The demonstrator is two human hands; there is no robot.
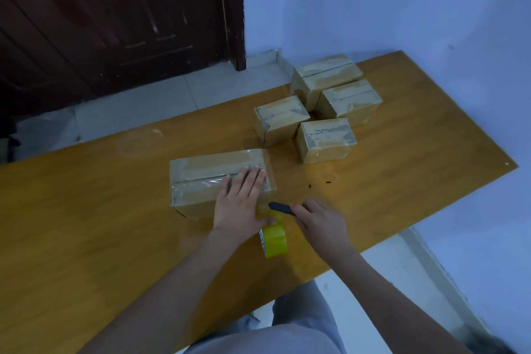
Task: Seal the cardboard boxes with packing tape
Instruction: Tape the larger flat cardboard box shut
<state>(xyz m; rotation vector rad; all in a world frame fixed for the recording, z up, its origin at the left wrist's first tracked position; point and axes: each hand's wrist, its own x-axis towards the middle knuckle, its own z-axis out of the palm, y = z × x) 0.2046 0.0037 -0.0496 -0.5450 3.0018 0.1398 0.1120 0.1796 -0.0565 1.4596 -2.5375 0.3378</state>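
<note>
Tape-cutting stage on the orange-brown wooden table (86, 224); the long brown cardboard box (201, 181) lies near the middle of the table, a strip of clear packing tape already laid along its top seam and overhanging its right end. The left hand (241, 198) is pressed flat, fingers straight, on the right part of the box top, apparently so that the tape is held down and kept taut while it is cut; nothing is enclosed by this grip. The right hand (319, 221) is curled round a dark, slim cutter (283, 208), its tip directed left toward the tape beside the box's right end; this grip is closed on the tool. The yellow roll of packing tape (274, 240) stands on edge just near of the left hand, judged to be still joined to the strip, though the link cannot be clearly made out. Count: one long box in work; four smaller taped cardboard boxes (324, 139) clustered at the far right, set aside as apparently finished; one roll; one cutter; two hands.
</note>
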